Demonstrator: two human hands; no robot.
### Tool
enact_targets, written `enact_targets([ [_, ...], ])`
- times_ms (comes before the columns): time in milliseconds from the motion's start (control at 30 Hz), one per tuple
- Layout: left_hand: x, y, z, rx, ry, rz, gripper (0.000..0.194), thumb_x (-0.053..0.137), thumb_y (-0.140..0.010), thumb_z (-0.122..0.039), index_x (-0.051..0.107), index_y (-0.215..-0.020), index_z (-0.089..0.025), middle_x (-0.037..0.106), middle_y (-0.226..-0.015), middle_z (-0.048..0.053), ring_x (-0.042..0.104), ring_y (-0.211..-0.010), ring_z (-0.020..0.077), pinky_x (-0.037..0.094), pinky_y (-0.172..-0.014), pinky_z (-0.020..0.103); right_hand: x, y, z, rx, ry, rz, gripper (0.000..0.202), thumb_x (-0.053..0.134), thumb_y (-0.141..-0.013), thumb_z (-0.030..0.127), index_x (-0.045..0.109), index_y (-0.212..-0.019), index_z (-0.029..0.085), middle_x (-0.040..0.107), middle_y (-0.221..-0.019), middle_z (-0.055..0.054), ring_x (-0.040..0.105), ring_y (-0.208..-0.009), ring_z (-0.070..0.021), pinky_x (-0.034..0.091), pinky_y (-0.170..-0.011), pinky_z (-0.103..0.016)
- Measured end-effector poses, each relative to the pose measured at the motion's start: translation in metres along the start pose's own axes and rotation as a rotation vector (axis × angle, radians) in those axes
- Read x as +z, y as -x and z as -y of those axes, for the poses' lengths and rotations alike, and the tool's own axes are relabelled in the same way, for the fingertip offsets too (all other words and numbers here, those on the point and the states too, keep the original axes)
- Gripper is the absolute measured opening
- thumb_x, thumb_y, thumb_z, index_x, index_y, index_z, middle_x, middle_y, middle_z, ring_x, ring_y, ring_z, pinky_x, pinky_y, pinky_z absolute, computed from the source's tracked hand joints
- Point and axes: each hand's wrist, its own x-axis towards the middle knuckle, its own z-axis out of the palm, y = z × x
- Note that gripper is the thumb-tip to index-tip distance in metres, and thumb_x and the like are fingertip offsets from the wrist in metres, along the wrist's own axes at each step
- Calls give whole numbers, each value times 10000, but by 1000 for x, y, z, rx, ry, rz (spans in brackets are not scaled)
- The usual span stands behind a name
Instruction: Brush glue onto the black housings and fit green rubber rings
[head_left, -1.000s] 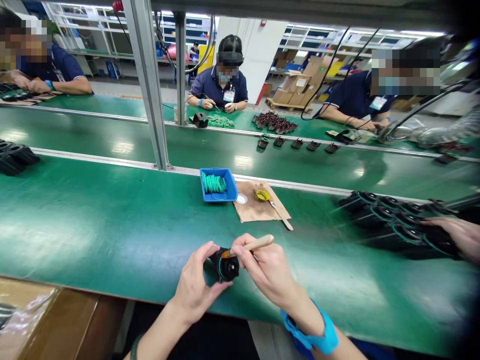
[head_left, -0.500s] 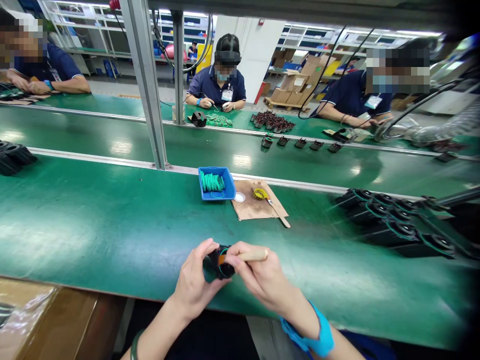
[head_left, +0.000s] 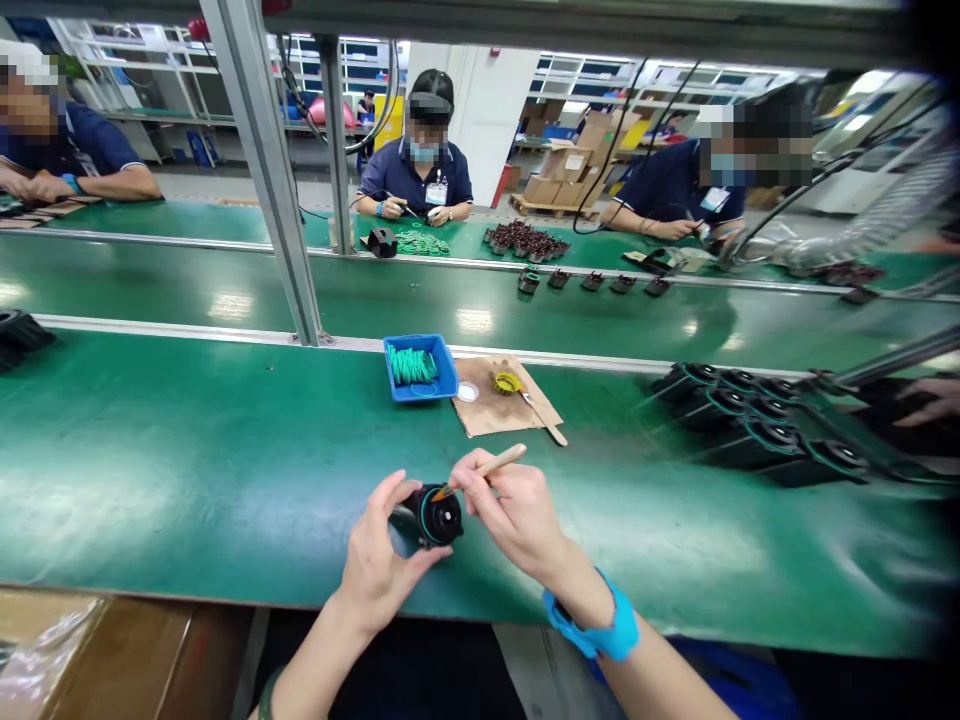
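Note:
Near the front of the green bench, my left hand (head_left: 382, 550) grips a black round housing (head_left: 444, 522) from its left side, fingers above and thumb below. A green ring (head_left: 424, 515) runs around the housing's end, which faces me. My right hand (head_left: 514, 510) pinches a brush (head_left: 499, 461) with a pale wooden handle. The brush's orange-brown tip touches or nearly touches the green ring at its upper edge. Beyond my hands, a second brush (head_left: 546, 420) lies with its head by a yellow round container (head_left: 507, 383) on a stained cardboard piece (head_left: 480, 413).
A blue bin (head_left: 424, 394) holds green rings (head_left: 412, 366). Several black housings (head_left: 765, 435) with green rings stand at the right, more (head_left: 21, 338) at far left. A metal post (head_left: 262, 170) rises behind the bench (head_left: 187, 450). Co-workers sit across; another person's hand (head_left: 934, 400) shows at right.
My right hand and brush have shifted up from the housing's face to the ring's upper edge. The housing's end is now more exposed. A person's hand has appeared at the right edge.

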Motion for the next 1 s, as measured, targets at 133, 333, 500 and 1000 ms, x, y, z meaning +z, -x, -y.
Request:
enact_targets([
  [133,-2,-3,3,-58,-33,-20,800,823,-726,-335,333,-1352,-243,717,-1144,89,710,-1056,248,582,-927,411,6,3,10,-58,-98,100,434,362,-1036,314,584,-686,186,651,-696,-41,591,-584,-120,473,-570,-224],
  [333,-8,-6,9,-212,89,-25,790,819,-719,-332,341,-1341,-231,720,-1130,98,723,-997,232,579,-922,429,-4,14,9,-199,-105,340,333,332,-1040,280,602,-874,179,660,-783,-50,582,-670,-149,458,-640,-261],
  [500,-11,-7,11,-341,275,-28,842,871,-637,-309,371,-1309,-231,725,-1119,97,711,-1033,238,553,-971,443,-22,12,1,-241,-81,494,278,358,-1036,246,626,-998,185,673,-854,-50,595,-752,-151,452,-694,-260],
  [1000,-11,-47,20,-104,-154,414,460,762,-646,-429,658,-1071,-287,745,-1012,-5,715,-700,209,595,-636,297,-56,77,-29,273,-267,-371,358,401,-1017,447,619,-935,176,580,-635,8,543,-515,-106,461,-514,-217],
])
